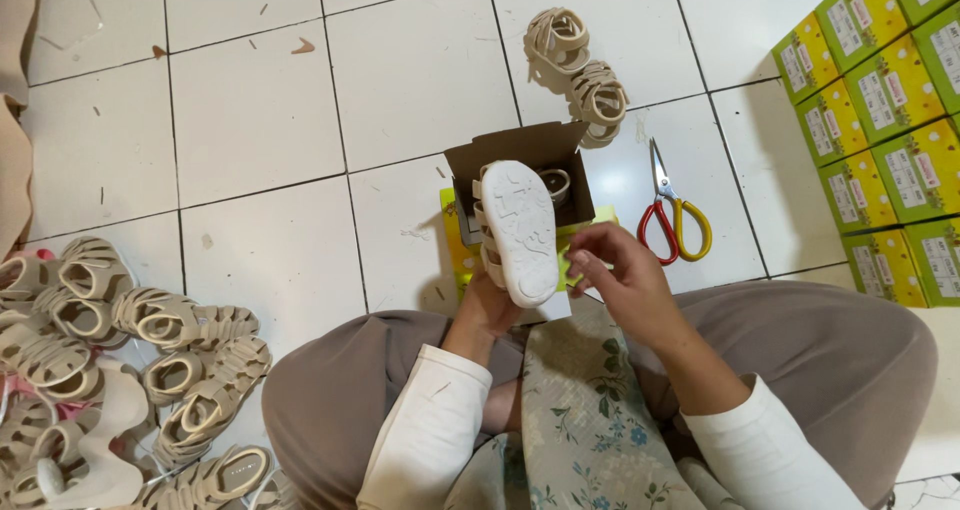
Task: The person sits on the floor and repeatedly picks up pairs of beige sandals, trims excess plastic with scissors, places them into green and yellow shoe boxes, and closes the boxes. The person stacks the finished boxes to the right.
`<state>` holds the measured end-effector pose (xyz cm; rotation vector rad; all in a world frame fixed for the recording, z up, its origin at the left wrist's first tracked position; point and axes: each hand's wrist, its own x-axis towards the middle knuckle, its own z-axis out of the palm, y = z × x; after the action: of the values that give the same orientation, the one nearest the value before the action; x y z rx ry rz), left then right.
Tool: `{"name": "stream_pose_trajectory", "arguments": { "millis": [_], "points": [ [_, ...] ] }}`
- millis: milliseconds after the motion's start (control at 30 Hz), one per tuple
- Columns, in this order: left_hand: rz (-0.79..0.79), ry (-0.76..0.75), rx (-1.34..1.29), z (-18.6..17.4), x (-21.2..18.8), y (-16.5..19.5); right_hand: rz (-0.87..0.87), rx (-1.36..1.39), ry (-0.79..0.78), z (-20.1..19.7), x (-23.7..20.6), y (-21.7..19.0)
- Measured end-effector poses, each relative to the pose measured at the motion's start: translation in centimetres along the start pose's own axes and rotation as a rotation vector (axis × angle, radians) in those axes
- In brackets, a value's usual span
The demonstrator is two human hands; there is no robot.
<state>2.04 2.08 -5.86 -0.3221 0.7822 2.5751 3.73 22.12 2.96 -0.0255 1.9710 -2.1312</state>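
The person sits on the white tiled floor (270,120) with knees spread. The left hand (487,305) is closed around a small cream sandal (518,232), holding it sole-up just above the lap, right in front of an open cardboard shoebox (520,148). Inside the box another sandal (555,184) shows, partly hidden. The right hand (618,275) sits just right of the held sandal, fingers curled in and pinching a small yellow-green slip (579,261) at the fingertips.

A little to the right of the box lie scissors (672,215) with red and yellow handles. Farther off, beyond the box, two more cream sandals (578,65) rest side by side on the tiles. At the near left is a heap of the same sandals (110,370). Along the right edge stand stacked yellow and green boxes (880,120).
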Motion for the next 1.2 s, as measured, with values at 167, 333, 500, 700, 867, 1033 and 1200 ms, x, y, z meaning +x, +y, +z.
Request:
{"name": "stream_pose_trajectory", "arguments": {
  "millis": [167, 333, 500, 700, 867, 1033, 1200],
  "points": [
    [0.275, 0.024, 0.389, 0.1, 1.3, -0.1, -0.126, -0.197, 0.046, 1.9, 0.9, -0.3],
    [0.531, 0.195, 1.074, -1.2, 1.8, 6.2, -0.242, -0.364, 0.023, -1.9, 6.0, -2.5],
    [0.6, 0.386, 1.638, -2.0, 3.2, 9.1, -0.276, -0.744, -0.138, -3.4, 10.2, -2.8],
    [0.355, 0.109, 1.544, -3.1, 5.3, 9.0, -0.379, -0.871, -0.258, -1.4, 11.6, -1.4],
    [0.376, 0.068, 1.565, -3.7, 6.2, 8.8, -0.129, -1.093, -0.343, -1.5, 12.8, -0.5],
    [0.392, 0.09, 1.489, -3.1, 6.0, 8.8, -0.25, -1.158, -0.412, -1.9, 13.6, 0.6],
    [0.328, 0.148, 1.3, -2.5, 6.0, 9.3, -0.163, -1.201, -0.411, -2.1, 13.8, 1.0]
  ]
}}
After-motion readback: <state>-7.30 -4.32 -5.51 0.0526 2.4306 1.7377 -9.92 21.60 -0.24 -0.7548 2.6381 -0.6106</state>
